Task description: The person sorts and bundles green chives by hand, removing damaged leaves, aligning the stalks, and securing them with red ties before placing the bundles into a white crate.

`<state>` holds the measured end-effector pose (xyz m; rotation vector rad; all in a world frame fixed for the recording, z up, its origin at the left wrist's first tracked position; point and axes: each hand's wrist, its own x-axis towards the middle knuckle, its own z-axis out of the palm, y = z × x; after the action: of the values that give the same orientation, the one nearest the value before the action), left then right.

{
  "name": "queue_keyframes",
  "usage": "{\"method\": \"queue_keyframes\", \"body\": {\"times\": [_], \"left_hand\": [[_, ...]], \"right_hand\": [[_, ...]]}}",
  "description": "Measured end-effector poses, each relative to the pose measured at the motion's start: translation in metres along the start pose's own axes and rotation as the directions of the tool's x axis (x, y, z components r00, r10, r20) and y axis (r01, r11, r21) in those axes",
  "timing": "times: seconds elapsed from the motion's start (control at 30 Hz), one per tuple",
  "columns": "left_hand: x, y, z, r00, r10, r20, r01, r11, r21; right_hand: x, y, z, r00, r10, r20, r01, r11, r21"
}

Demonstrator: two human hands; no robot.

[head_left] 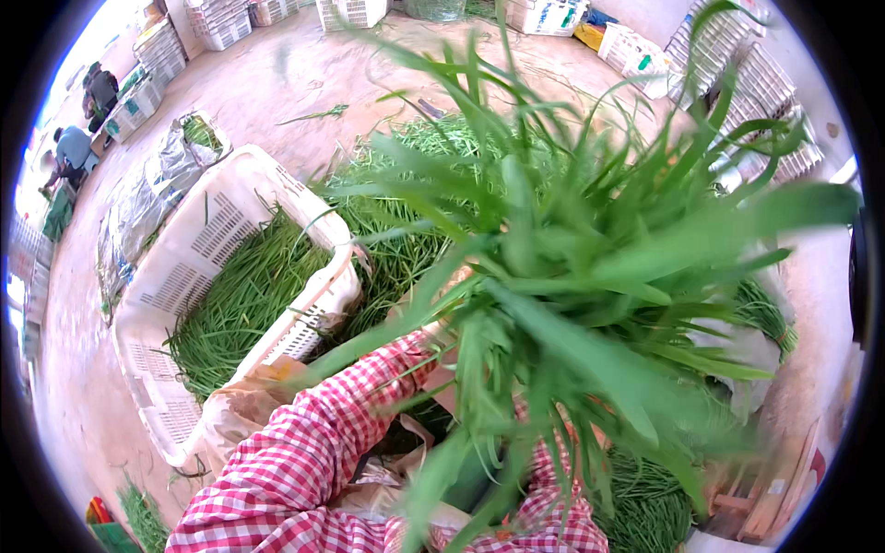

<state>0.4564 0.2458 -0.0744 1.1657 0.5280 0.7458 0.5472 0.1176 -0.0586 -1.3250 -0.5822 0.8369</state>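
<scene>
A large bunch of long, flat green leaves, which look like garlic chives [553,267], is raised close in front of me and blurred by motion. My left arm, in a red-and-white checked sleeve [323,415], reaches up behind it. The left hand [435,328] is closed about the bunch, with only a bit of skin showing at the cuff. My right sleeve [558,488] comes up beneath the leaves. The leaves cover my right hand, so its fingers and grip are hidden. Beyond the bunch spreads a heap of loose green stalks [396,230].
To the left stands a white slatted plastic crate [147,359] holding long green stalks [249,295]. A silvery sheet [152,203] lies past it. At right are tied bundles [765,318] and a wooden piece [765,502]. Stacked crates [217,20] line the walls; two people [76,152] are far left.
</scene>
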Motion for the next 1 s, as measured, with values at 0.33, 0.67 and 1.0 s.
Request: {"method": "queue_keyframes", "body": {"times": [0.33,0.67,1.0], "left_hand": [[-0.002,0.015,0.026,0.993,0.07,0.091,-0.107,0.86,0.499],[0.033,0.031,0.011,0.831,-0.273,0.485,0.079,0.921,0.382],[0.019,0.029,0.004,0.914,-0.153,0.376,-0.029,0.9,0.435]], "right_hand": [[-0.02,0.057,0.023,0.935,0.017,0.354,-0.241,0.762,0.601],[-0.018,-0.03,0.001,0.703,0.377,0.602,-0.433,0.899,-0.057],[0.034,-0.025,0.039,0.98,-0.128,0.15,0.188,0.831,-0.523]]}}
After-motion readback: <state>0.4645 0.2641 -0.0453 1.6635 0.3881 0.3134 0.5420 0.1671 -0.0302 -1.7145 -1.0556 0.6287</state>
